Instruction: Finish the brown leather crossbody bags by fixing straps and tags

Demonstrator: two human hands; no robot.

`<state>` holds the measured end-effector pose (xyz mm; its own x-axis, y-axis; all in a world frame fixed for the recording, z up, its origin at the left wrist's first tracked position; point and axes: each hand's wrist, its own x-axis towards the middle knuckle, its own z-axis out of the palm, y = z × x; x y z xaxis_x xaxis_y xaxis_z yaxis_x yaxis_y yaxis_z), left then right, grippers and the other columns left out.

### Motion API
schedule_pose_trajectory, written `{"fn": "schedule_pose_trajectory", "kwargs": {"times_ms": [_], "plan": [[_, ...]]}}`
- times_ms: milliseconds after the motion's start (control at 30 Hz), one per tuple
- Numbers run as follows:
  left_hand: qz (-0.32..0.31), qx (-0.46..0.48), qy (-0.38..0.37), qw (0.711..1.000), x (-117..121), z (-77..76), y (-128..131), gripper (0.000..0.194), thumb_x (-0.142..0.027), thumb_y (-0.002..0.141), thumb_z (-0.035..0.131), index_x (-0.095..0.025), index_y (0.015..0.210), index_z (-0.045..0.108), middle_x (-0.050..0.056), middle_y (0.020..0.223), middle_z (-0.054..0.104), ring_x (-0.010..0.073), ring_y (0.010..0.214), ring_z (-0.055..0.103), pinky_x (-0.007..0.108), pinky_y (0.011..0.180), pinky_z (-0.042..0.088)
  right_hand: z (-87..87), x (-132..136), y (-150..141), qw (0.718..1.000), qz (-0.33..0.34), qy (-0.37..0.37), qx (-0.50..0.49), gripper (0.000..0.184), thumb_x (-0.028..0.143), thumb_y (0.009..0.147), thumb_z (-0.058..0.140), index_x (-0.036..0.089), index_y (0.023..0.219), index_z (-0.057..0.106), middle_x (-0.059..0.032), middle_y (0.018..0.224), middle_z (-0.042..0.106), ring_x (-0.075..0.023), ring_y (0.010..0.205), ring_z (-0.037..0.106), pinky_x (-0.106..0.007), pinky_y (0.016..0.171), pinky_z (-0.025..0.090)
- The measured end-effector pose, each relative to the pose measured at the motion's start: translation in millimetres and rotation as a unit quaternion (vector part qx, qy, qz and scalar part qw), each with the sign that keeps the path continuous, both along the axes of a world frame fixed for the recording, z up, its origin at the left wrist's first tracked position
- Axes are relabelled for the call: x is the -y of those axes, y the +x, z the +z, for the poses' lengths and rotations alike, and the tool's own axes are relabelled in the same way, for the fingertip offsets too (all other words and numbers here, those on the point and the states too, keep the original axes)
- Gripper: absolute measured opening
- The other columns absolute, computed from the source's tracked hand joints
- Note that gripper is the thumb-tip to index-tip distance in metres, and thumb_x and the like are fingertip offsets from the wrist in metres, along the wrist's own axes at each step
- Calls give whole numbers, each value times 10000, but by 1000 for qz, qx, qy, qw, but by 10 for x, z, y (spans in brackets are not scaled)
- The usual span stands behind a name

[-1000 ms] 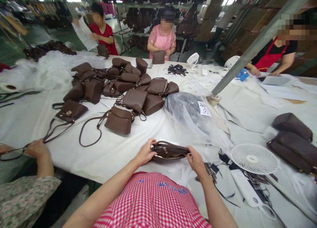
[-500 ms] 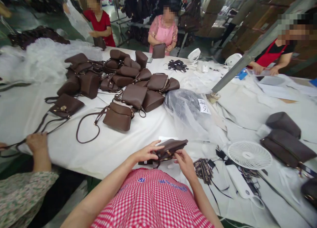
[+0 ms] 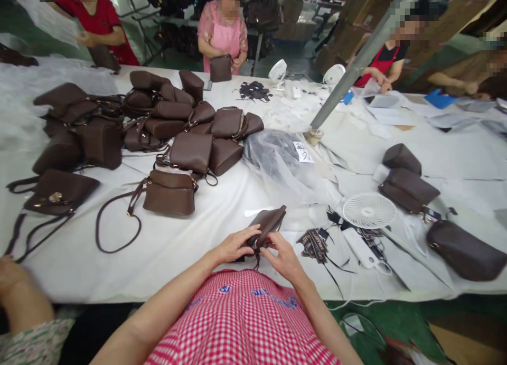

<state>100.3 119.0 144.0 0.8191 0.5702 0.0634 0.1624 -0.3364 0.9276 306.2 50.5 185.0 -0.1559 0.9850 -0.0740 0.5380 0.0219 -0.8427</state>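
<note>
A small brown handbag (image 3: 273,217) is held at the table's front edge, just before my apron. My left hand (image 3: 237,243) grips its left side, with the fingertips on the upper face. On the right, my right hand (image 3: 282,253) pinches the bag near its opening, thumb and fingers close together. A dark cord or strap end dangles between the two hands. What lies inside the bag is hidden. Black hang tags (image 3: 315,244) with strings lie a little to the right of my right hand.
A heap of brown handbags (image 3: 190,148) covers the left middle. Beyond my hands lies a filled clear plastic bag (image 3: 277,159). A white fan (image 3: 368,211) and more brown bags (image 3: 410,188) are at right. A metal pole (image 3: 356,64) rises from the table. Co-workers stand around.
The view has turned right, so the heap appears farther left. The handbag has tilted more upright, and my right hand has moved in closer to its opening.
</note>
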Motion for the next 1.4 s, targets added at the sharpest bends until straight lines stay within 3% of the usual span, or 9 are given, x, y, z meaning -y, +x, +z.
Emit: {"fn": "schedule_pose_trajectory", "kwargs": {"times_ms": [233, 400, 533, 733, 867, 967, 1100, 1267, 1400], "plan": [[78, 24, -17, 997, 131, -64, 211, 360, -312, 908, 492, -210, 1254, 494, 112, 1405, 438, 220, 1325, 395, 391, 1109, 332, -105, -26, -34, 995, -66, 36, 71, 192, 186, 890, 439, 213, 954, 618, -49, 872, 608, -188, 853, 581, -305, 775, 480], [121, 44, -20, 992, 197, -110, 319, 342, -241, 886, 495, -221, 1227, 503, 103, 1349, 462, 228, 1296, 412, 396, 1089, 353, -55, 93, -66, 989, -114, 53, 80, 198, 165, 878, 438, 211, 962, 611, -53, 905, 605, -188, 868, 575, -302, 765, 486], [111, 60, -9, 992, 176, -148, 321, 360, -226, 866, 527, -217, 1225, 498, 108, 1339, 460, 236, 1289, 412, 415, 1085, 359, -10, 201, -113, 995, -77, 26, 50, 182, 203, 845, 540, 210, 1021, 585, -76, 1042, 545, -198, 974, 545, -303, 775, 518], [84, 55, 31, 995, 117, -194, 295, 364, -330, 859, 602, -208, 1191, 517, 114, 1296, 473, 221, 1220, 471, 369, 1007, 433, -99, 216, -200, 983, -133, 58, 113, 148, 254, 883, 519, 189, 863, 650, -84, 957, 523, -209, 902, 554, -364, 815, 504], [81, 37, 50, 995, 76, -176, 258, 395, -360, 853, 611, -220, 1210, 520, 107, 1279, 480, 222, 1181, 498, 361, 977, 448, -112, 225, -164, 988, -103, 81, 76, 149, 232, 873, 515, 203, 890, 660, -87, 986, 565, -211, 952, 567, -348, 840, 504], [76, 34, 51, 995, 73, -137, 254, 409, -373, 851, 610, -229, 1223, 520, 104, 1281, 472, 222, 1165, 504, 359, 971, 448, -122, 219, -122, 987, -136, 67, 45, 164, 243, 878, 479, 202, 934, 628, -78, 961, 607, -198, 908, 588, -300, 738, 528], [69, 42, 45, 996, 109, -72, 300, 406, -383, 847, 616, -222, 1209, 530, 102, 1257, 476, 221, 1141, 510, 349, 953, 453, -165, 150, -86, 975, -186, 48, 110, 126, 191, 838, 458, 185, 894, 571, -41, 812, 617, -173, 743, 590, -279, 664, 493], [78, 44, 36, 995, 148, -56, 345, 389, -342, 838, 633, -204, 1191, 543, 110, 1251, 478, 218, 1106, 527, 341, 914, 475, -125, 47, 14, 978, -148, 55, 139, 126, 115, 792, 450, 187, 828, 547, -49, 788, 559, -189, 748, 541, -294, 679, 437], [94, 66, 36, 993, 193, -168, 348, 414, -374, 846, 624, -211, 1220, 553, 121, 1280, 495, 239, 1214, 480, 391, 1022, 420, -24, -25, 137, 990, -76, 34, 113, 131, 147, 841, 451, 198, 801, 565, -58, 825, 555, -189, 786, 534, -291, 711, 435]]}}
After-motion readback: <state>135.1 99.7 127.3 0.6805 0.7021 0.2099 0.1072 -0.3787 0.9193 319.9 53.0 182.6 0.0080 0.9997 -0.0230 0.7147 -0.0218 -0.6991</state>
